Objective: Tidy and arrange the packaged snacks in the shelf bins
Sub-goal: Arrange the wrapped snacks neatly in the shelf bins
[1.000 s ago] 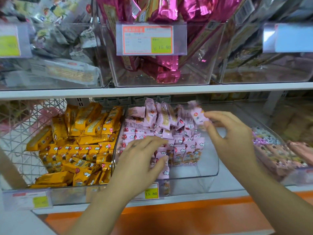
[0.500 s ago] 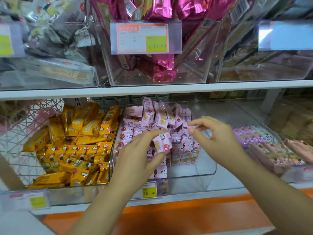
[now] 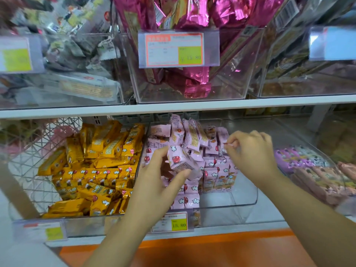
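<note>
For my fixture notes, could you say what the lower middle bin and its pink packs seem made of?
Bin: clear rigid plastic, probably acrylic; glossy, contents show through its walls.
Pink packs: thin printed plastic film, it seems; soft sheen, crimped ends.

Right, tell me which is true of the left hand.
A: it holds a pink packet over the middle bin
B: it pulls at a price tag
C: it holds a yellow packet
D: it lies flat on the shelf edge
A: the left hand grips a pink packet between thumb and fingers, above the other pink ones in the clear middle bin.
</note>
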Available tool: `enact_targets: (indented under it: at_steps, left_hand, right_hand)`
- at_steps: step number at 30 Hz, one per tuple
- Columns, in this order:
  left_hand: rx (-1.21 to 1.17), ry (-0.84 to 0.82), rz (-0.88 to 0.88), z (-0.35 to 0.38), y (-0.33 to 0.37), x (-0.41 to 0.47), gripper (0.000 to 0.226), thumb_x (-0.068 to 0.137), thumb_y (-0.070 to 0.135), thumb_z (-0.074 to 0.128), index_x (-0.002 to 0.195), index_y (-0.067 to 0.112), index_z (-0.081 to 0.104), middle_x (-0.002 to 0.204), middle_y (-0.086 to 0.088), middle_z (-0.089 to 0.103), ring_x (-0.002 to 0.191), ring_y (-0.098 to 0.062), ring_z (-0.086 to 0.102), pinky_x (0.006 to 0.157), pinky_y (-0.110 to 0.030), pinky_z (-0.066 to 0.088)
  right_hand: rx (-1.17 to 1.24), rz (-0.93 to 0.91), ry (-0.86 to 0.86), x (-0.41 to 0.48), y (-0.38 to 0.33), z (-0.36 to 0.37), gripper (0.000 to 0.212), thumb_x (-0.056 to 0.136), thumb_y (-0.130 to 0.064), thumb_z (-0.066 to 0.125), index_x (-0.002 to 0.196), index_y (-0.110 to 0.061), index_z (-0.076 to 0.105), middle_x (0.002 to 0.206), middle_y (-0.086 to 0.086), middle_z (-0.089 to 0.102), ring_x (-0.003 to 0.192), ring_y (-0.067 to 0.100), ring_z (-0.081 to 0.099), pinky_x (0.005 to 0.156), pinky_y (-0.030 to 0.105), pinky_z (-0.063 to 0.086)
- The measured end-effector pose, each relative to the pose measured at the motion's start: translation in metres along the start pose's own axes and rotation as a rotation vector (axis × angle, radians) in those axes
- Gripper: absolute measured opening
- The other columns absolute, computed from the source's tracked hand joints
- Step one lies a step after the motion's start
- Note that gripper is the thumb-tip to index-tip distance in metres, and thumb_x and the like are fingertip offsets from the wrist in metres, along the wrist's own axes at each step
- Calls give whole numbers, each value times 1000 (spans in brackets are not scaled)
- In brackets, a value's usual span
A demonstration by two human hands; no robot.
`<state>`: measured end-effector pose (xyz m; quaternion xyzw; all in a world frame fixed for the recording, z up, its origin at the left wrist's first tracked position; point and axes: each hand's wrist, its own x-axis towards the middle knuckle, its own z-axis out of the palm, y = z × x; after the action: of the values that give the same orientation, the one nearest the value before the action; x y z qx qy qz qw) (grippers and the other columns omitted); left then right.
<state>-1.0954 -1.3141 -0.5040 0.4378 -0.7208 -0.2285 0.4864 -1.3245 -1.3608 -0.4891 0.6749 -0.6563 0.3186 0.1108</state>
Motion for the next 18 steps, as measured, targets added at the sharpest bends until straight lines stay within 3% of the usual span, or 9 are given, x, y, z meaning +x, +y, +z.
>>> enact_targets:
  at_steps: [2,4,6,8,11,13,14,17,18]
  left_hand:
    - [-61,-22,-18,0,3,2,37,81,57,61,109,35,48,96,17,65,90,-6,63,79,-37,53]
    - [-89,-44,-28,2,6,3,36,82,50,64,112,41,46,101,20,64,94,-6,63,83,-42,54]
    - [-93,-53,-17,5,7,4,46,85,36,68,119,49,40,101,19,62,86,-6,63,81,-41,54]
    - [-74,-75,-9,9,10,3,63,87,25,66,125,60,29,93,5,65,66,-14,62,73,-43,54]
    - [-117,-137,-17,13,15,1,73,90,22,62,127,68,19,72,-10,68,63,-29,62,69,-44,54]
    - [-104,-151,-21,14,16,1,70,90,25,60,120,73,19,59,-6,62,51,-18,52,57,-31,46]
    - [-106,-153,-28,14,17,1,66,90,28,59,117,75,22,56,-7,60,50,-17,48,55,-31,42]
    - [-151,-169,-89,15,16,3,49,89,35,56,115,69,32,71,-23,60,68,-38,59,57,-43,46]
    - [-148,-179,-98,14,17,2,46,90,33,56,114,66,35,63,-19,57,66,-38,58,55,-40,43]
  right_hand:
    - [211,57,59,-3,2,-13,10,87,-13,63,80,-19,59,83,-2,54,75,17,52,72,29,36]
    - [365,143,66,-10,7,-28,15,91,-14,59,79,-21,52,95,-2,50,71,9,51,67,24,39]
    - [521,247,40,-21,11,-42,16,95,-18,51,80,-24,49,101,-3,54,70,9,57,67,25,48]
    - [753,342,12,-30,13,-53,17,98,-16,45,82,-22,47,96,-2,61,66,13,66,60,26,54]
    - [1000,426,-52,-38,19,-64,20,100,-10,42,82,-19,48,74,2,67,65,20,69,58,27,54]
    - [1080,423,-111,-41,22,-66,24,100,-9,41,82,-21,52,77,8,66,67,25,69,63,32,54]
    - [1091,401,-143,-42,23,-67,27,100,-8,40,83,-23,55,82,11,65,68,27,68,65,34,54]
    - [1073,319,-259,-41,22,-69,38,99,-9,40,84,-30,68,90,13,68,70,28,68,67,34,54]
    - [1083,303,-292,-40,21,-70,34,97,-13,44,83,-30,70,89,11,69,71,27,67,68,35,54]
